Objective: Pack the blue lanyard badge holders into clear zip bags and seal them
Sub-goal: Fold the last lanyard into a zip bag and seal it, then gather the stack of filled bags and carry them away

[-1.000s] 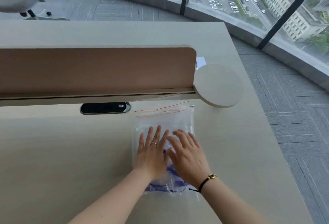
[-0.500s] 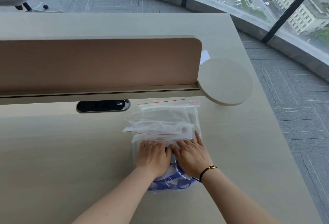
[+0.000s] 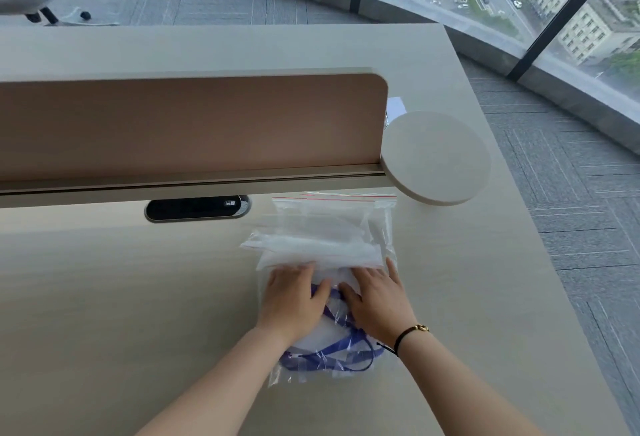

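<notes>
A clear zip bag lies on the desk with blue lanyard badge holders inside it. Its upper part is bunched into a white fold just beyond my fingers. My left hand sits on the bag with its fingers curled down into the plastic at that fold. My right hand presses flat on the bag beside it, little finger spread, fingertips hidden under the fold. Behind lies an empty zip bag with a red seal line.
A tan divider panel crosses the desk behind the bags, with a black cable port at its foot. A round disc juts out at the panel's right end. The desk's right edge drops to carpet.
A second ago both hands lay flat with straight fingers on the bag. The bag's upper part has since bunched into a fold, and my left fingers have curled.
</notes>
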### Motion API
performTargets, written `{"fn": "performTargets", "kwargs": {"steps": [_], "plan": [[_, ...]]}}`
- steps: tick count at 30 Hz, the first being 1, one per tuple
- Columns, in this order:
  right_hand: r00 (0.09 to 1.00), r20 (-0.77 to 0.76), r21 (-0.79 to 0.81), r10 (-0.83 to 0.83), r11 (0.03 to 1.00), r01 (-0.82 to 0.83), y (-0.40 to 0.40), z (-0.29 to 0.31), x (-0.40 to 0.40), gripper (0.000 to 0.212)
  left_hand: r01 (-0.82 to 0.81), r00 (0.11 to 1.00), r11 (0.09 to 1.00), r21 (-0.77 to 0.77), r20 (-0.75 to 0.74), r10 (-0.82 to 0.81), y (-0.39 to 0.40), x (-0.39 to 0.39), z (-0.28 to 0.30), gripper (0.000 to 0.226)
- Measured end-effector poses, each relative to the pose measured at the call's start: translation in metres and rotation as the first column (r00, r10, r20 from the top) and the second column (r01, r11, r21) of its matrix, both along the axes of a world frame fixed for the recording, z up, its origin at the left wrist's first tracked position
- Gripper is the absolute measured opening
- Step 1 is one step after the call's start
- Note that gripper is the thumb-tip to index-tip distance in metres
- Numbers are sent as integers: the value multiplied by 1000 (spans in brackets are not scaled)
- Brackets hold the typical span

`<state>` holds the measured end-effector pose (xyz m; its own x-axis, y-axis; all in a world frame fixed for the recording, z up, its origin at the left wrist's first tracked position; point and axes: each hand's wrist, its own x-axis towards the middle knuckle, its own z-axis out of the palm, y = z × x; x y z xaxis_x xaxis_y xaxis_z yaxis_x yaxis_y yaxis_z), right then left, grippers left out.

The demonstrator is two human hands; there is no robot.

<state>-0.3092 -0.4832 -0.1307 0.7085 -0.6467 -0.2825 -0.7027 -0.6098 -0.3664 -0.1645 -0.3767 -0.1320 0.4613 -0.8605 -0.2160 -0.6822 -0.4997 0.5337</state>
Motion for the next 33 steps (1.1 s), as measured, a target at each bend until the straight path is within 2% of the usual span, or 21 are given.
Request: {"fn": "performTargets", "kwargs": {"steps": [2, 4, 5, 7, 9, 11, 12, 14, 16, 18, 21, 24, 27, 28, 30, 33], "plan": [[991, 106, -35, -81, 996, 85, -1, 4, -3, 47, -118, 993, 987, -109, -30, 115, 9, 7, 2, 38], [952, 218, -42, -213, 973, 227, -3, 9, -6, 53, -249, 968, 957, -147, 3, 252, 19, 15, 2, 46], [922, 248, -20, -299, 949, 313, -4, 14, -7, 57, -332, 943, 936, -116, -4, 334, 22, 19, 3, 52], [832, 248, 110, -496, 868, 484, -8, 19, -7, 71, -511, 854, 860, -4, -116, 507, 26, 23, 3, 69], [700, 167, 346, -694, 706, 617, -15, 25, -3, 86, -624, 735, 777, 76, -280, 618, 23, 25, 7, 83], [569, 54, 545, -821, 501, 672, -21, 27, 3, 93, -671, 624, 731, 123, -438, 647, 16, 26, 12, 94], [515, 5, 602, -857, 414, 683, -23, 27, 6, 95, -681, 574, 716, 153, -495, 652, 12, 25, 14, 98], [457, -76, 652, -886, 303, 695, -26, 28, 11, 101, -680, 499, 691, 245, -536, 681, 2, 23, 18, 103], [485, -134, 657, -864, 289, 696, -28, 30, 17, 99, -650, 488, 693, 310, -529, 695, -7, 20, 20, 100], [549, -174, 661, -818, 316, 681, -26, 33, 22, 82, -627, 483, 690, 362, -515, 709, -12, 18, 20, 91], [614, -181, 717, -768, 324, 618, -19, 32, 24, 62, -575, 412, 694, 432, -580, 703, -13, 18, 20, 80], [601, -133, 746, -788, 320, 584, -15, 27, 19, 50, -536, 323, 704, 466, -657, 681, -7, 23, 7, 76], [581, -112, 810, -806, 264, 523, -13, 30, 12, 28, -546, 277, 697, 465, -685, 674, -4, 20, 23, 35], [559, -117, 836, -821, 223, 502, -12, 30, 10, 26, -561, 276, 692, 454, -686, 674, -2, 20, 24, 29], [526, -130, 864, -841, 164, 476, -12, 28, 5, 31, -561, 288, 703, 437, -693, 661, 0, 18, 26, 38], [496, -158, 875, -854, 113, 471, -9, 29, 0, 43, -533, 343, 749, 394, -709, 616, -1, 14, 27, 70]]}}
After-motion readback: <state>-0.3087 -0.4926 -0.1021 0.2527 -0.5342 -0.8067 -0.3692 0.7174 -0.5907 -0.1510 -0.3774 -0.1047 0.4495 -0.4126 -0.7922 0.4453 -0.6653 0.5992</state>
